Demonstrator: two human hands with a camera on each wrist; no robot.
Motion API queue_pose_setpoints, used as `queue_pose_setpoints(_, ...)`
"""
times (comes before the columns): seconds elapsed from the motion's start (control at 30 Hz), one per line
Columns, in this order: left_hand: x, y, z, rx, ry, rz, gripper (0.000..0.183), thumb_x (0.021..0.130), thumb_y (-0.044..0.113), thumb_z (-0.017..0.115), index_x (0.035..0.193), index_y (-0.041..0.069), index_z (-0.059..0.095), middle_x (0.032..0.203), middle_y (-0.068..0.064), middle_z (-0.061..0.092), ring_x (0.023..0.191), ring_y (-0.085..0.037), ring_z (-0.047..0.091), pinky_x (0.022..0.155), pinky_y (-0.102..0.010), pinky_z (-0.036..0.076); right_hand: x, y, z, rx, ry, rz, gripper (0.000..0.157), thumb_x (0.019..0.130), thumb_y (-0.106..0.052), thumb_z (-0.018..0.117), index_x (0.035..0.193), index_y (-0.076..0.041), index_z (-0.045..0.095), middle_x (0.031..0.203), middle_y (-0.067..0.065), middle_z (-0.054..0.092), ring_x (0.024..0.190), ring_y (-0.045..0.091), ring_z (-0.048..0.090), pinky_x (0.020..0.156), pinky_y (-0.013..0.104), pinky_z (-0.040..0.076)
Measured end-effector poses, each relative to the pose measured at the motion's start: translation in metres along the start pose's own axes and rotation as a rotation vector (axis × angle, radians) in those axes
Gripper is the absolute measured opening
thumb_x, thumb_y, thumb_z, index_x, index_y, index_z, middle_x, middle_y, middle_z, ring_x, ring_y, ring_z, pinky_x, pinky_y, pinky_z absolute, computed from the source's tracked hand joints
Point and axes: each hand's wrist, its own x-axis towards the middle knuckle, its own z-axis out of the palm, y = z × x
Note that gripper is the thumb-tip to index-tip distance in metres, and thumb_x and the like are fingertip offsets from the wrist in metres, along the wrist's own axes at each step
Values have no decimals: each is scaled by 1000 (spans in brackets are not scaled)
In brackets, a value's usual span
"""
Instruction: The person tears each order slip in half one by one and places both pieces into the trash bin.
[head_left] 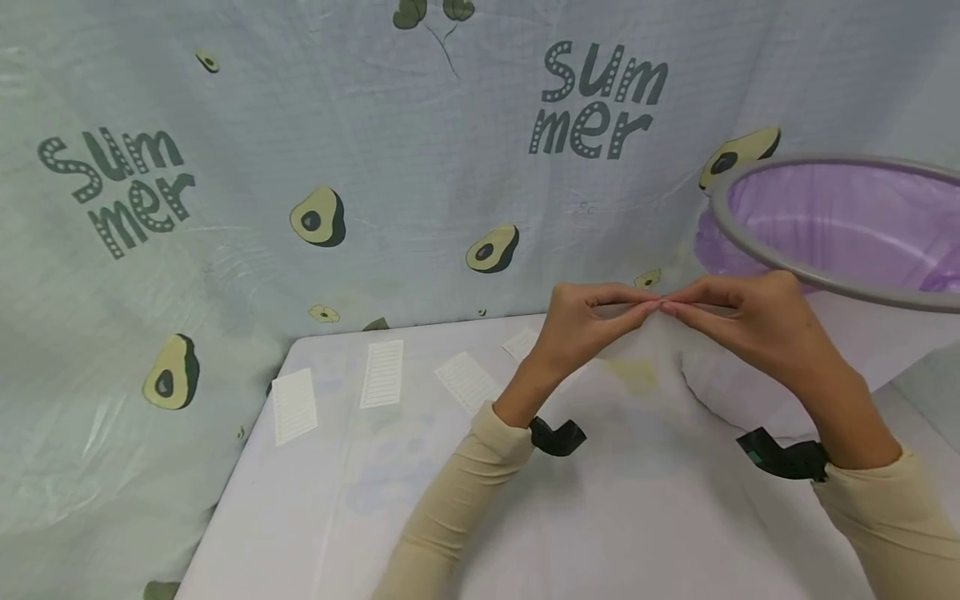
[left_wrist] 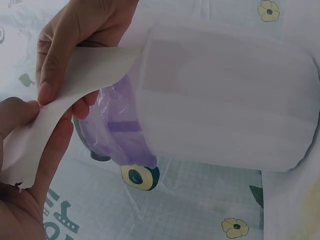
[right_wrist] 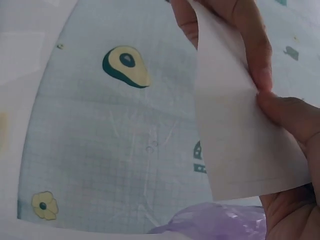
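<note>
Both hands pinch a white sheet of paper (left_wrist: 75, 80) between thumbs and fingers, their fingertips meeting at its middle. My left hand (head_left: 581, 329) and right hand (head_left: 757, 321) are raised above the back right of the table. From the head the paper is mostly hidden behind the fingers. The left wrist view shows it bent, with a small ragged bit at the lower end near the left palm. In the right wrist view the paper hangs across the fingers, with faint lines near its lower edge.
A white bin (left_wrist: 225, 100) with a grey rim (head_left: 840, 286) and purple bag (head_left: 840, 208) lies tilted at the right. Several lined paper slips, among them one slip (head_left: 295, 406) and another slip (head_left: 382, 374), lie on the white table (head_left: 600, 517). An avocado-print sheet (head_left: 405, 167) hangs behind.
</note>
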Motion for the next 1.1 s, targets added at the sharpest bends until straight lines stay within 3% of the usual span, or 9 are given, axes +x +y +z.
queue_pose_setpoints(0.17,3,-12,3,-54,-8,-12,15,88,-2,77,102,-6,78,97,-16,77,93,-8,73,85,-26,59,2,-9,-7,-73,20,-51,23,69,4,88,87,-9,81,75,0,77,61,-1,64,61,8,46)
queue_pose_setpoints(0.3,9,3,1,-70,-40,-16,14,87,-5,76,100,-9,77,97,-19,77,93,-12,74,86,-26,59,2,-13,-14,-108,4,-72,20,72,0,87,90,-9,80,78,3,77,51,0,54,52,12,42)
queue_pose_setpoints(0.37,13,14,-1,-56,-64,1,12,87,-8,75,99,-11,76,96,-20,76,92,-16,74,86,-25,58,2,-14,-18,-123,-2,-76,10,87,-18,82,90,-8,80,78,4,77,50,0,52,51,13,41)
queue_pose_setpoints(0.53,26,34,-10,-57,-120,23,12,89,-10,72,101,-12,75,98,-22,75,94,-17,74,89,-24,57,10,-16,-27,-177,11,-85,69,100,-64,43,88,-7,79,75,6,75,45,0,45,45,15,35)
queue_pose_setpoints(0.63,33,36,-13,-72,-123,18,14,90,-8,71,104,-11,74,101,-21,75,99,-15,73,92,-25,56,18,-18,-33,-219,37,-85,72,99,-67,41,87,-7,79,72,7,74,41,1,41,42,16,32)
queue_pose_setpoints(0.8,45,25,-13,-38,-109,13,16,91,-3,73,105,-7,76,102,-16,76,99,-9,71,92,-23,54,26,-21,-39,-249,57,-92,66,101,-60,48,89,-3,79,70,10,73,40,13,49,44,17,35)
queue_pose_setpoints(0.93,51,18,-15,13,-120,8,17,91,2,74,106,-4,77,101,-11,78,97,-3,69,90,-20,54,31,-22,-42,-246,32,-101,29,96,-29,74,90,-2,79,73,11,75,41,15,52,45,17,36)
queue_pose_setpoints(1.0,52,18,-18,6,-115,9,16,91,2,74,106,-3,77,101,-11,78,96,-3,70,90,-21,54,36,-22,-44,-234,17,-94,11,86,-12,82,90,-2,79,74,11,75,42,10,50,45,16,35)
queue_pose_setpoints(1.1,55,18,-23,-29,-91,14,14,91,2,74,103,-4,78,99,-12,77,94,-4,70,90,-24,55,43,-22,-46,-203,9,-75,11,79,-3,85,89,-5,80,75,8,75,50,-1,51,49,13,37)
